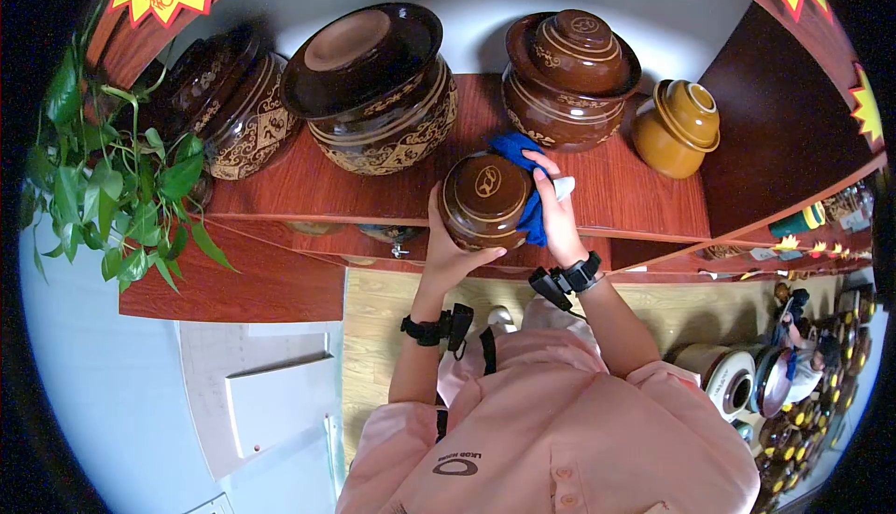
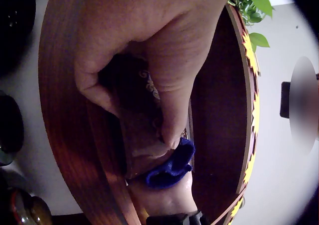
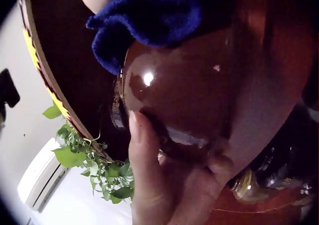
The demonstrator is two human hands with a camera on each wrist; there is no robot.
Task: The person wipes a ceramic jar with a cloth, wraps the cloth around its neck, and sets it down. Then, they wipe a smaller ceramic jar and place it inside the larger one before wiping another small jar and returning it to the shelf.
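Observation:
In the head view a small lidded dark-brown glazed jar (image 1: 478, 199), with a tan emblem on its lid, is between both hands over the front of the shelf. My left hand (image 1: 450, 255) grips it from the left, thumb across the near side; the left wrist view shows those fingers curled round the jar (image 2: 147, 148). Against the jar's right side, my right hand (image 1: 560, 227) holds a blue cloth (image 1: 513, 148) with a white tag sticking out. Close up in the right wrist view, the cloth (image 3: 149, 15) lies bunched along the jar's glossy wall.
Two large patterned pots (image 1: 383, 122) (image 1: 247, 122), a brown lidded pot (image 1: 565, 108) and a small mustard-coloured pot (image 1: 674, 136) stand behind on the red-brown shelf (image 1: 616, 187). A leafy plant (image 1: 140, 197) hangs at the left. Another person (image 1: 807, 374) is far right, among more jars.

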